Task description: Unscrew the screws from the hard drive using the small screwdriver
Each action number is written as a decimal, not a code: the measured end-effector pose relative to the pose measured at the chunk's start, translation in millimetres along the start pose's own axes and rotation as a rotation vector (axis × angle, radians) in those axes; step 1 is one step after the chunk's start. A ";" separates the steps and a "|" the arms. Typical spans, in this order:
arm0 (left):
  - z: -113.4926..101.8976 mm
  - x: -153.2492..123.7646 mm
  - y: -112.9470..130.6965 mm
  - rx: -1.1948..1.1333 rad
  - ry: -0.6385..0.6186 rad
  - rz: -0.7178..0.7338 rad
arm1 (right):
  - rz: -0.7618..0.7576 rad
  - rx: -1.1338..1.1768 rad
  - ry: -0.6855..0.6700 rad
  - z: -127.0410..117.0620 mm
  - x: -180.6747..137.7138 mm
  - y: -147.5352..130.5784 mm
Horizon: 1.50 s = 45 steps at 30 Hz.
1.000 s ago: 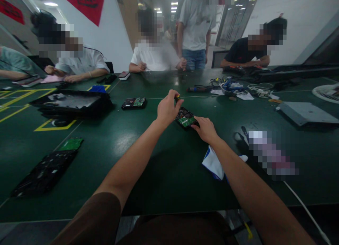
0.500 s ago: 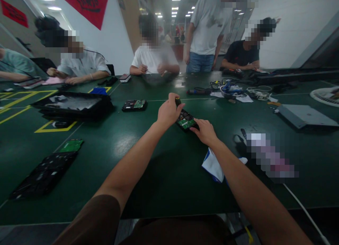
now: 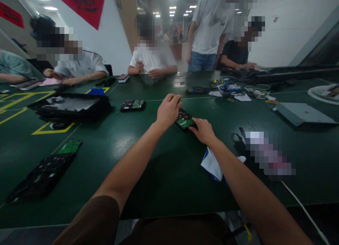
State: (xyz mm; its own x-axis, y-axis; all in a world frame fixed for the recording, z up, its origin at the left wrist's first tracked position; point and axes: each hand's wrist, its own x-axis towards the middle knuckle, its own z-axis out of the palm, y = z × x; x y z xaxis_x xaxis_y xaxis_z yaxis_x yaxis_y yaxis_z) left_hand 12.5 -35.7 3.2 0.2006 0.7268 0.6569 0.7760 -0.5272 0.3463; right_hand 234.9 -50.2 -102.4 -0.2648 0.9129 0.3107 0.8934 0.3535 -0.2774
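Observation:
A hard drive (image 3: 185, 122), black with a green circuit board, lies on the green table in front of me. My right hand (image 3: 203, 131) grips its near right edge between thumb and fingers. Over the drive's far left end, my left hand (image 3: 168, 110) is closed around the dark, yellow-marked handle of a screwdriver (image 3: 180, 100). The screwdriver's tip is hidden by my fingers, so I cannot tell if it touches a screw. A second hard drive (image 3: 132, 105) lies further left with its board facing up.
A black tray (image 3: 71, 107) stands at left, and black drives with a green board (image 3: 45, 171) lie nearer. A white-and-blue cloth (image 3: 212, 164) sits beneath my right forearm. At right are a grey metal box (image 3: 304, 114), cables (image 3: 230, 88) and a white basket (image 3: 324, 94). Several people occupy the far side.
My left hand has turned slightly on the screwdriver, its fingers now covering more of the handle. My right hand and the drive keep their place. The view has shifted a little.

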 end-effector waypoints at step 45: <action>7.7 2.4 -4.8 -0.486 0.096 -0.191 | -0.012 0.013 -0.002 -1.9 -2.6 -0.3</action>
State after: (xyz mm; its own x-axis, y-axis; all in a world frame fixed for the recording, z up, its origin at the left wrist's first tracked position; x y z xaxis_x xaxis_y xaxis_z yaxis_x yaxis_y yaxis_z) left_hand 13.8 -28.0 -2.0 0.0099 0.7983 0.6022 0.4222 -0.5493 0.7212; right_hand 236.0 -53.1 -101.5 -0.2763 0.9091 0.3118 0.8855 0.3669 -0.2850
